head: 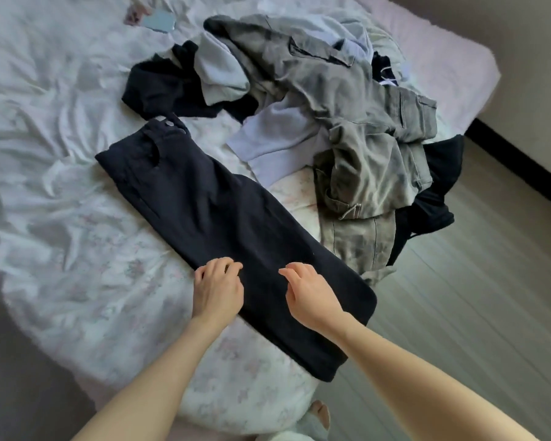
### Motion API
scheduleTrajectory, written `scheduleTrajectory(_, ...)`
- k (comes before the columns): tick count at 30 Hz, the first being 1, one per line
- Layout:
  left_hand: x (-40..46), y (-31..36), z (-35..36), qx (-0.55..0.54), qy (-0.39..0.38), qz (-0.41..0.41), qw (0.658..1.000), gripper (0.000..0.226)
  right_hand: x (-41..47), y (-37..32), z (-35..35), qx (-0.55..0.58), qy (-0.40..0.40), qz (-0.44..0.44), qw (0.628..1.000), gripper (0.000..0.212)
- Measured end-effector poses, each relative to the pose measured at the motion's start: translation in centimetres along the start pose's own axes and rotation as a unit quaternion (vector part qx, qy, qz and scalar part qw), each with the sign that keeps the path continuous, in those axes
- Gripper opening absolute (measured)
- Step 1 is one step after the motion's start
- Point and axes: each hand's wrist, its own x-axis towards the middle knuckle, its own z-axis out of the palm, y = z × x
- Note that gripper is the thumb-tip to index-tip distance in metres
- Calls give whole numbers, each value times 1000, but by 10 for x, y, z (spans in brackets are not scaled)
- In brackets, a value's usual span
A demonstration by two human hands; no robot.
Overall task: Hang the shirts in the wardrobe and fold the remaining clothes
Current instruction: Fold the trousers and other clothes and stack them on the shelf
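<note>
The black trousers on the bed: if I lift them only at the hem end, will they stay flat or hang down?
The black trousers will probably droop; the cloth already bends over the bed edge. Being long, the waistband would likely drag. Lying doubled, the legs may slip apart.

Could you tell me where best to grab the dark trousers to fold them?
Probably the hem end, from the near side: the trousers lie flat, legs stacked, hem at the bed's edge just below both hands.
</note>
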Motion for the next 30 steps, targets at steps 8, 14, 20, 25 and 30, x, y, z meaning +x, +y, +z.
scheduleTrajectory(8,129,-135,-23,52,-28,-164,985,55,198,-71,-13,-157,13,-157,975,55)
scheduleTrajectory(14,197,-201,-24,58,-24,-201,977,64,295,-96,-10,-258,-40,-174,950,58)
scheduleTrajectory(20,250,-249,-44,58,-19,-202,977,97,361,-123,-14,-283,-61,-174,941,58)
scheduleTrajectory(25,290,-273,-74,45,-103,-190,975,121,399,-146,-29,-285,-108,-205,930,55)
scheduleTrajectory(30,309,-264,-87,-28,-109,-221,969,77,422,-161,-43,-248,-70,-218,941,48)
